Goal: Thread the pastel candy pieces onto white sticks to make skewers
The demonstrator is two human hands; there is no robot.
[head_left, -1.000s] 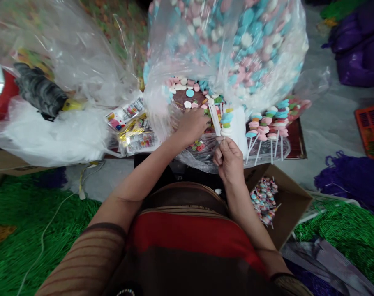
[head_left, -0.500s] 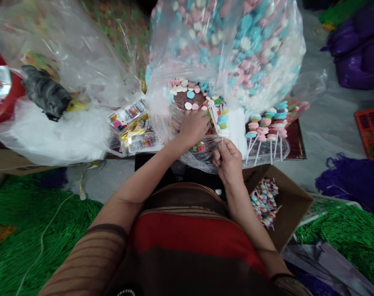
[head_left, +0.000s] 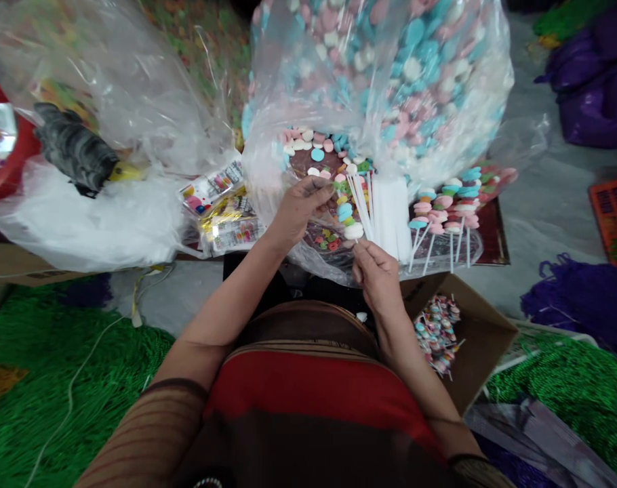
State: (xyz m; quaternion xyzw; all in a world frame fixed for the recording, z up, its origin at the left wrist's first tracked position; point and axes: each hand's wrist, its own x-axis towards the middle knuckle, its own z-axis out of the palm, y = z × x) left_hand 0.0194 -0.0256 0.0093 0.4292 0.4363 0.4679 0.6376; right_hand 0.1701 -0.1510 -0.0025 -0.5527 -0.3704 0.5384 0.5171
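My right hand (head_left: 377, 270) is closed on the lower end of a white stick, below a candy skewer (head_left: 345, 211). The skewer leans to the left and carries a white marshmallow at the bottom, with blue, yellow and green pieces above it. At its upper end is my left hand (head_left: 303, 207), thumb and fingers pinched together; what lies between them is too small to make out. Beneath the hands, several gummy candies (head_left: 327, 238) lie in clear plastic. Loose pink, white and blue marshmallows (head_left: 317, 155) lie just beyond. Bare white sticks (head_left: 360, 196) stand beside the skewer.
A big clear bag of marshmallows (head_left: 420, 74) fills the back. Finished skewers (head_left: 448, 203) lie at the right, above a cardboard box (head_left: 484, 325) of wrapped ones. Printed packets (head_left: 232, 230) and a white plastic bag (head_left: 95, 230) are on the left.
My left hand has come out of the candies, back and left, to the skewer's tip. The skewer has tilted leftward, while my right hand keeps its hold on the stick.
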